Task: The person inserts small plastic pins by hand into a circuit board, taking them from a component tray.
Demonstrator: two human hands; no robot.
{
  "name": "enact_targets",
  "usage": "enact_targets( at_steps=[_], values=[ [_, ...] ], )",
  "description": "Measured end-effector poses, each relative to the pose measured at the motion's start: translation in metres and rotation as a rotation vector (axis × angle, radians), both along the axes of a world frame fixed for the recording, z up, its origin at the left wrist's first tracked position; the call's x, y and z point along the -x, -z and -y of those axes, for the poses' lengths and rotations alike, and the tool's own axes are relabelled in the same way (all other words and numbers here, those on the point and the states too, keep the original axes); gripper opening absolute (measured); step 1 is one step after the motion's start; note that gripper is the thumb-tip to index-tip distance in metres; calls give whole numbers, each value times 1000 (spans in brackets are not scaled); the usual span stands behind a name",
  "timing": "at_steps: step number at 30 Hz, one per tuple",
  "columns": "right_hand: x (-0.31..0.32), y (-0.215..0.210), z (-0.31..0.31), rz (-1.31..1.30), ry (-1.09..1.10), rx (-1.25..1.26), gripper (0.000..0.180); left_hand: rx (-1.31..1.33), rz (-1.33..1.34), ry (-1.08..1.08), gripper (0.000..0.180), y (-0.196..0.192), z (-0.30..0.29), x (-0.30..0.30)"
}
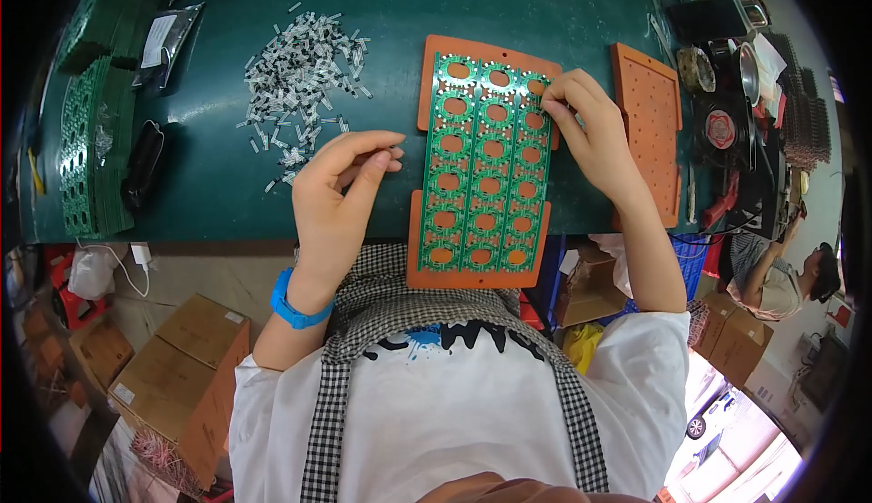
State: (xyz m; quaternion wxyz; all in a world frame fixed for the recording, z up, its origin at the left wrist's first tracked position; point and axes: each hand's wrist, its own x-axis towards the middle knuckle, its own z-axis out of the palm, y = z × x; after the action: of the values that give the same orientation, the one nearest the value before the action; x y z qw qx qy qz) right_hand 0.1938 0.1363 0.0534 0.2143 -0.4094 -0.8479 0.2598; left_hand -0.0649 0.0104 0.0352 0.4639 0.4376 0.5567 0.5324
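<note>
A green circuit board panel (470,162), with rows of rings around oval holes, lies on an orange fixture plate (427,271) that juts past the table's near edge. My right hand (590,130) is at the panel's upper right, its thumb and fingers pinched together over the rim. Whatever sits between those fingertips is hidden. Left of the panel, my left hand (341,185) hovers with thumb and fingers closed together; anything in them is too small to name. Beyond it spreads a loose pile of small, pale, clear parts with dark ends (304,76).
Stacked green panels (95,149) and a silvery bag (168,44) occupy the left side. Another orange plate (647,130) rests at right, beside a black device with a round reddish top (722,129). Cardboard boxes (182,367) stand below left. Another person (772,276) is far right.
</note>
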Motion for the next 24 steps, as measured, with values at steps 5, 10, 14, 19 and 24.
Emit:
enact_targets(
  at_steps=[5,10,14,19,24],
  values=[
    [0,1,-1,2,-5,-10,5,-9,-4,-28,17,-2,1,0],
    [1,7,0,-16,21,-45,6,-3,35,6,19,0,3,-8],
    [1,12,6,24,80,-133,9,1,49,34,21,-2,5,-13],
    [-8,16,15,144,-13,-401,22,-5,77,108,33,-7,7,-19],
    [23,-16,40,368,-21,-718,23,15,76,102,37,-14,11,-30]
  ],
)
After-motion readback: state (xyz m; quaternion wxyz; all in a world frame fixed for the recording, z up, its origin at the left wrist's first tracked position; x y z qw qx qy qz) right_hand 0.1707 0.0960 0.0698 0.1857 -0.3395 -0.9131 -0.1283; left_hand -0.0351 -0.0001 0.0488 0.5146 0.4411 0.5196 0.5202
